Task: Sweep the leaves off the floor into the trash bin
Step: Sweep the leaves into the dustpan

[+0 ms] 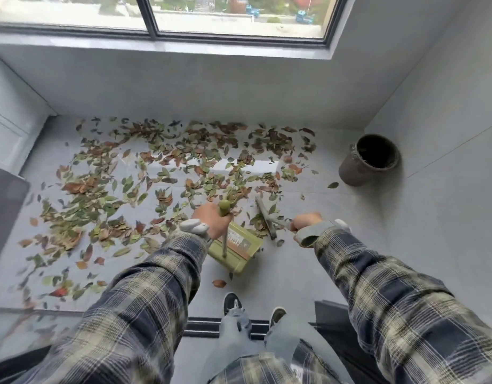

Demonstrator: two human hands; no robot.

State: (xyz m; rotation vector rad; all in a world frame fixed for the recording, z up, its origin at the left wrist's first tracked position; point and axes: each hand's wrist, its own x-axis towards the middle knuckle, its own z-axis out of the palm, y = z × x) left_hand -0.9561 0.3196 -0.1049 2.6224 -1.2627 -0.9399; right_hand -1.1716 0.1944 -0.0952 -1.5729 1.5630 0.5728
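Two grips: both clenched, each on a tool of its own.
Left grip (211, 220): curled round the green-topped handle of the dustpan (235, 252), with a white device at the wrist.
Right grip (304, 221): wrapped round the thin handle of the broom (265, 217), with a grey strap at the wrist.
Dustpan: green, on the floor (308, 273) below the left grip, at the near edge of the litter.
Broom: its head is blurred, a grey bar low on the floor just right of the dustpan, with a few leaves around it.
Leaves (156, 176): green, brown and reddish, spread wide over the grey floor from the wall under the window (239, 12) to the near left.
Trash bin (369, 159): dark, round and open-topped, in the far right corner beside the wall, well apart from the dustpan; one stray leaf (333, 185) lies near its base.
Shoes (232, 302): dark, behind the dustpan.
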